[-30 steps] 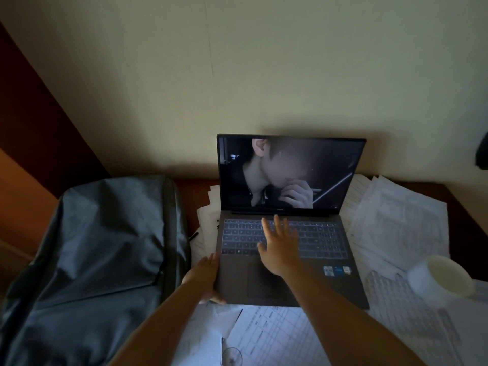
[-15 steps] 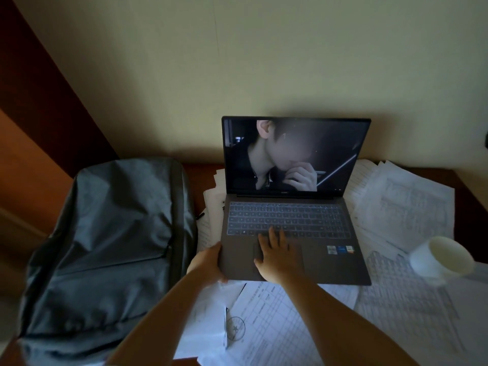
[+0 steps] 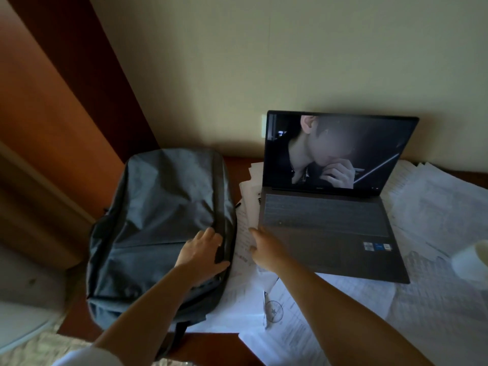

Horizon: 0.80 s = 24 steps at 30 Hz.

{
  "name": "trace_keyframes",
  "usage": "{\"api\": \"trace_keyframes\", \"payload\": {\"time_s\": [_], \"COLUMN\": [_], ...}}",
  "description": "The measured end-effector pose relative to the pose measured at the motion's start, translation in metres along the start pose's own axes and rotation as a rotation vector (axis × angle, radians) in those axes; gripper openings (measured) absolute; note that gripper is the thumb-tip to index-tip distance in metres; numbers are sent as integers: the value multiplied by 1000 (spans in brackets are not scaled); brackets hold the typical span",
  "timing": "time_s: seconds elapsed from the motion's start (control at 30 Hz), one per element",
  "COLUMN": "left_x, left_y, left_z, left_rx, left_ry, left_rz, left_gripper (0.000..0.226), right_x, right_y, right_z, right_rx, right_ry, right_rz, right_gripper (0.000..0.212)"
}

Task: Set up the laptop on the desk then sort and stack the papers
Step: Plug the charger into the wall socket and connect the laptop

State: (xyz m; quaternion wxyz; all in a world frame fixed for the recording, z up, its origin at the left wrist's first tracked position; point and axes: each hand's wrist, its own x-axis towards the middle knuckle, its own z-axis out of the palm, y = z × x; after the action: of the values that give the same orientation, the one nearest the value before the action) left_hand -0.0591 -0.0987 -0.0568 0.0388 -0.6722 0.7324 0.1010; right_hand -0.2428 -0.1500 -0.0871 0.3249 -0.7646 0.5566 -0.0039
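An open grey laptop (image 3: 326, 220) stands on the desk (image 3: 236, 167) against the wall, its screen dark and reflective. It lies on top of loose printed papers (image 3: 435, 207), which spread out to its left, right and front. My right hand (image 3: 266, 247) rests with loose fingers at the laptop's front left corner, over the papers there (image 3: 248, 207). My left hand (image 3: 202, 250) lies flat on the right edge of a grey backpack (image 3: 163, 202), thumb along its side.
The backpack lies flat on the left part of the desk, reaching over the front edge. A white cup (image 3: 472, 260) stands on the papers at the far right. A brown wooden panel (image 3: 52, 101) rises to the left, and the wall is close behind the laptop.
My left hand has left the laptop's corner and moved onto the backpack. My right hand has come off the touchpad to the laptop's front left corner. The view has swung left.
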Motion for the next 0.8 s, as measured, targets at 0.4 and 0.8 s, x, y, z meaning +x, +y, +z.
{"api": "trace_keyframes", "payload": {"time_s": [0.4,0.8], "left_x": [-44,-85], "left_y": [-53,-53], "left_z": [1,-3], "left_rx": [119,232], "left_ry": [-139,-161], "left_rz": [343,181], "left_gripper": [78,43], "right_x": [-19,-52], "right_y": [-76,-90], "right_z": [34,46], "right_rx": [203,414], "right_ry": [42,132], "right_rz": [201,261], "right_gripper": [52,41]}}
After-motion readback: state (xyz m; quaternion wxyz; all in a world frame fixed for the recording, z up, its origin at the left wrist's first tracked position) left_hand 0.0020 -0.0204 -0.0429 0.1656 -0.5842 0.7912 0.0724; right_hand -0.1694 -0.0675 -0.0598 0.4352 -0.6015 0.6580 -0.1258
